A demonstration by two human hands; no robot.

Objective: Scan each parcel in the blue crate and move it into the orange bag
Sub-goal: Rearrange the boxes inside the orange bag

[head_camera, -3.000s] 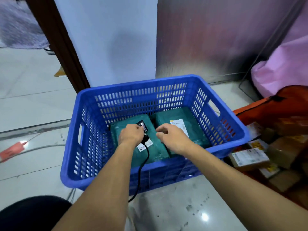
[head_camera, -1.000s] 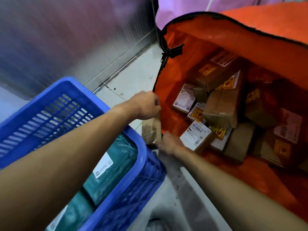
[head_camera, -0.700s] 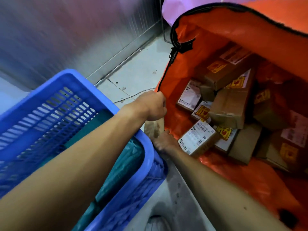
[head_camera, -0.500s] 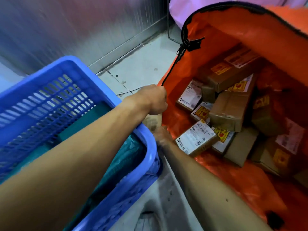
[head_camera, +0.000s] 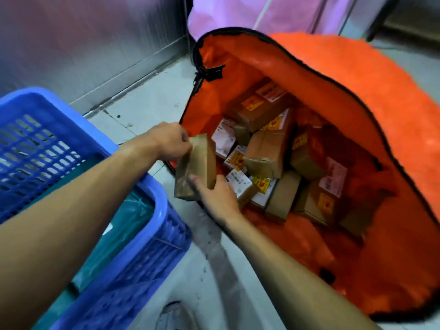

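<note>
A brown cardboard box (head_camera: 197,160) is held tilted at the near rim of the orange bag (head_camera: 357,96), just beside the blue crate (head_camera: 157,198). Its upper end is gripped by the left hand (head_camera: 170,141) and its lower end is clasped by the right hand (head_camera: 215,195). A heap of cardboard parcels (head_camera: 269,148) with white and yellow labels is seen inside the bag, green plastic-wrapped parcels (head_camera: 126,222) are seen in the crate, and both containers are set on a pale tiled floor (head_camera: 147,101) beside a metal wall (head_camera: 95,48).
</note>
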